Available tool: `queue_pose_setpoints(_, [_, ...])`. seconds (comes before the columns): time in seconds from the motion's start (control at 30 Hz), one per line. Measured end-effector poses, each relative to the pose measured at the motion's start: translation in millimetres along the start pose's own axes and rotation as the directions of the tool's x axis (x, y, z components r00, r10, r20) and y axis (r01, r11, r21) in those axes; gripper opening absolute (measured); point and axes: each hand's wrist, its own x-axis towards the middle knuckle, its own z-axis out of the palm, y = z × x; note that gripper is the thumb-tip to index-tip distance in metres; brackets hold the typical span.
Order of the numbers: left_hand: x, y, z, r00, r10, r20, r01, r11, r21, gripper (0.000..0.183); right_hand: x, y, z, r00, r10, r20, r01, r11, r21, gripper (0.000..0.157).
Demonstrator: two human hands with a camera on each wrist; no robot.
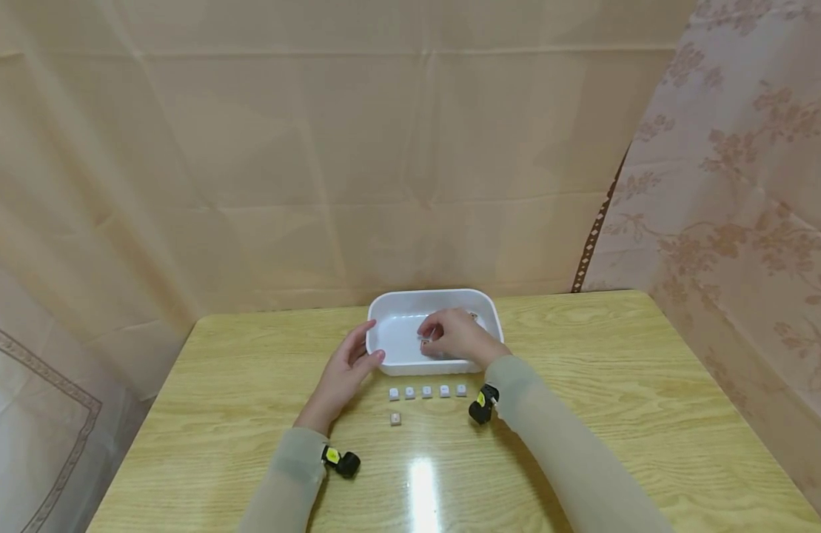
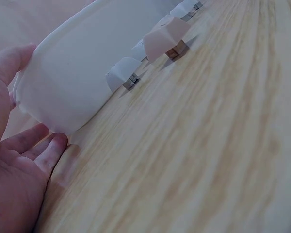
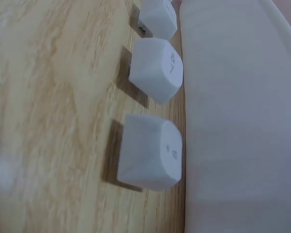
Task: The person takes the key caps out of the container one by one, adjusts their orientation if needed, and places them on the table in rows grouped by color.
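Note:
A white plastic tray (image 1: 391, 359) stands near the table's back edge. My left hand (image 1: 343, 375) grips its left end, the thumb at the rim; in the left wrist view the fingers (image 2: 53, 150) reach under the tray's lower edge. My right hand (image 1: 455, 334) reaches inside over the near wall and pinches a small keycap (image 1: 424, 343) between thumb and fingers, low over the tray floor. Another keycap (image 1: 473, 316) lies at the tray's right end, partly behind that hand. The right wrist view shows only white keycaps (image 3: 153, 153) and the tray's outer wall (image 3: 233, 145).
In front of the tray, several white keycaps (image 1: 426, 391) stand upright in a row on the wooden table (image 1: 250, 400). Nearer to me sits a single beige keycap (image 1: 395, 419) with a brown base. A beige curtain (image 1: 357, 185) hangs behind the table.

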Motion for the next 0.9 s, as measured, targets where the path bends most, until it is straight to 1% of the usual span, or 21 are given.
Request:
queue_pose_setpoints(0.33, [-0.8, -0.2, -1.0, 1.000, 0.018, -0.005, -0.018, 1.000, -0.008, 0.065, 3.5, -0.1, -0.3, 0.998, -0.054, -0.013, 0.054, 0.999, -0.007, 0.017])
queue_pose_setpoints(0.43, [-1.2, -0.1, -0.9, 1.000, 0.017, -0.004, -0.017, 1.000, -0.008, 0.065, 3.5, 1.1, 0.6, 0.998, -0.057, -0.023, 0.057, 0.998, 0.014, 0.018])
queue_pose_setpoints(0.6, [-1.5, 0.0, -0.5, 1.000, 0.014, 0.000, -0.014, 1.000, 0.007, 0.065, 3.6, 5.8, 1.5, 0.995, -0.082, -0.058, 0.085, 0.996, 0.038, 0.022])
queue_pose_setpoints(0.73, [-0.9, 0.3, 0.2, 1.000, 0.018, -0.002, -0.018, 1.000, 0.015, 0.065, 2.7, 6.9, 0.9, 0.994, -0.075, -0.081, 0.080, 0.995, 0.056, 0.024])
queue_pose_setpoints(0.9, [-0.1, 1.5, 0.6, 1.000, 0.021, -0.001, -0.021, 1.000, 0.014, 0.066, 1.5, 6.2, -1.0, 0.993, -0.076, -0.095, 0.086, 0.991, 0.105, 0.023])
